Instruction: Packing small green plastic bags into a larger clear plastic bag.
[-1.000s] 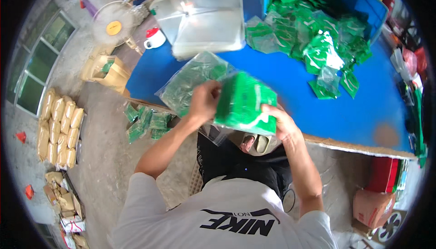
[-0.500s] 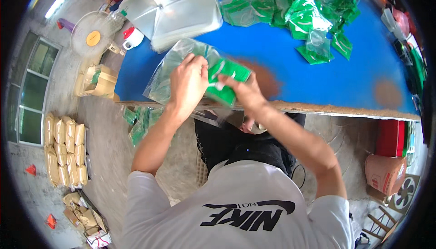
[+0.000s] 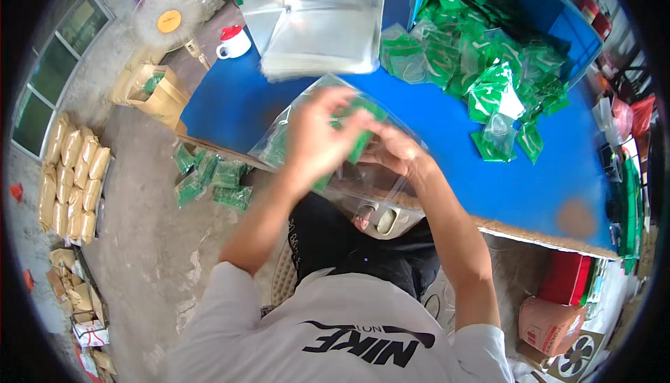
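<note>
A large clear plastic bag [image 3: 322, 90] lies tilted over the table's near edge, with green packets [image 3: 280, 138] showing through it on the left. My left hand [image 3: 317, 131] is over the bag, its fingers smeared by motion beside more green packets. Close by on the right, my right hand [image 3: 396, 149] has its fingers closed at the bag, partly hidden by the plastic. The bag's lower part hangs past the edge above my lap.
A heap of green packets [image 3: 447, 55] spills from a blue bin [image 3: 583, 30] on the blue table [image 3: 453, 180]. Flat clear bags [image 3: 321, 34] are stacked at the back, beside a red-lidded white mug [image 3: 234, 42]. Several green packets [image 3: 209, 177] lie on the floor at left.
The view has shifted, so the table sits lower. My right hand has come in closer to my left, and green packets now show through the bag's left part.
</note>
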Action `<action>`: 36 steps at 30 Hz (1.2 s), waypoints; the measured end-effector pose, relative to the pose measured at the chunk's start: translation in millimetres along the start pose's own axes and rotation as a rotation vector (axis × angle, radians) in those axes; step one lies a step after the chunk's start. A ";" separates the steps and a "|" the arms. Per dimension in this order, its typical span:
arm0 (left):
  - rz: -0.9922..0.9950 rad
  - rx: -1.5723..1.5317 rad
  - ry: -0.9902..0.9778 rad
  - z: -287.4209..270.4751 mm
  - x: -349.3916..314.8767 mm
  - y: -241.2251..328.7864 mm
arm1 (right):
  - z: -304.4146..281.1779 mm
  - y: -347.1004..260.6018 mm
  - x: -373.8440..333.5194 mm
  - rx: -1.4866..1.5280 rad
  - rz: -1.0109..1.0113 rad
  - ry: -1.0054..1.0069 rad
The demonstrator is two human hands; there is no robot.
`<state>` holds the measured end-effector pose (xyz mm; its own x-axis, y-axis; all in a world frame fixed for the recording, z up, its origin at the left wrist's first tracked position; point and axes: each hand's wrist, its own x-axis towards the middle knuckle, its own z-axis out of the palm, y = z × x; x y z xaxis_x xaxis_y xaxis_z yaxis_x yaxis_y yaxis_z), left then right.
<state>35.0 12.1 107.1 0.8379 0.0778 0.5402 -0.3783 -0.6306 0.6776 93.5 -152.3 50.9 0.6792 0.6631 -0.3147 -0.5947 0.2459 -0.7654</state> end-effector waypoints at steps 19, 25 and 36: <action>-0.708 -1.230 -0.507 -29.5 5.3 -129.2 | 0.9 38.6 33.9 -0.842 -0.350 0.776; -0.636 -1.042 -0.431 -4.8 -3.6 -117.0 | 1.5 35.0 -30.3 -0.560 -0.406 0.494; -0.673 -0.613 -0.548 -15.9 -17.9 -84.6 | -0.3 49.3 -65.6 -0.352 -0.361 0.265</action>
<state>45.7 76.4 48.0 0.9535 -0.1887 -0.2349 0.2238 -0.0784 0.9715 19.7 -183.9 33.6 0.9245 0.3695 -0.0935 -0.1563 0.1438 -0.9772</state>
